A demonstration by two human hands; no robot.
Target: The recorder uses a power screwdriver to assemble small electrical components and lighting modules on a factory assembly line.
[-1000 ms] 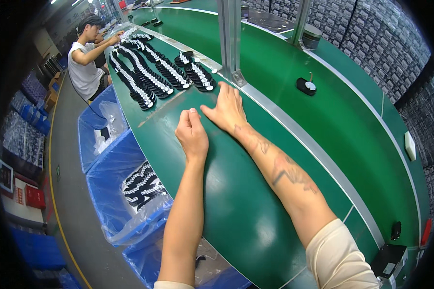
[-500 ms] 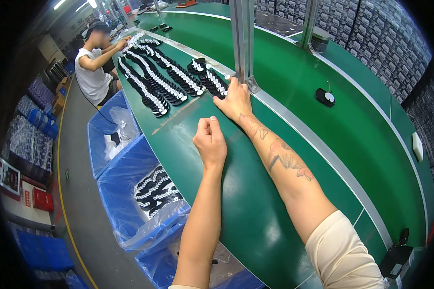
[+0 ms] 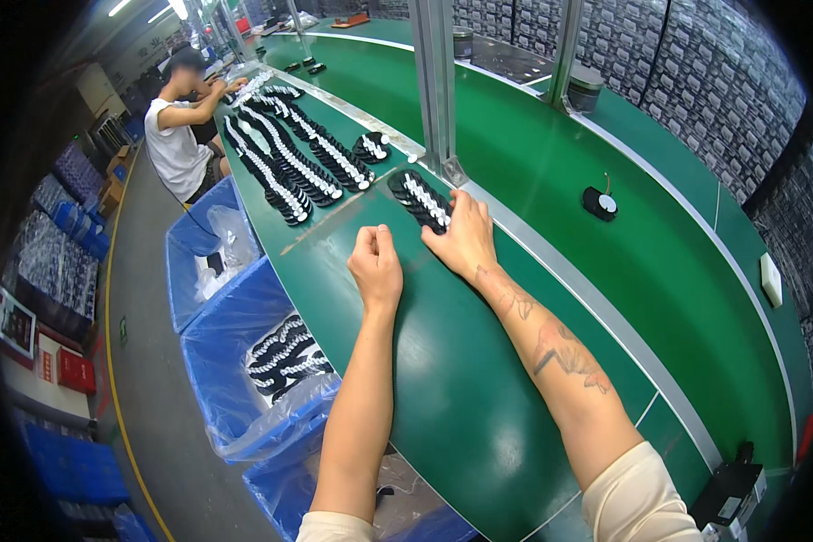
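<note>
My right hand (image 3: 465,237) grips the near end of a short row of overlapping black parts with white discs (image 3: 411,194), which lies on the green table (image 3: 461,361). A small cluster of the same parts (image 3: 370,147) sits beyond it, apart from it. To the left, long rows of these parts (image 3: 334,161) stretch away down the table. My left hand (image 3: 376,273) is closed in a fist above the table, thumb on top, left of the short row. What it holds, if anything, is hidden.
Blue lined bins (image 3: 210,384) stand along the table's left edge, one with more black-and-white parts (image 3: 286,357) inside. A metal post (image 3: 435,90) rises near my right hand. Across the rail runs a green conveyor belt (image 3: 551,199) with one part (image 3: 598,203). A co-worker (image 3: 176,135) sits at far left.
My right hand has drawn the short row toward me, away from the small cluster, which stays behind. My left hand remains a fist and has shifted slightly left in view.
</note>
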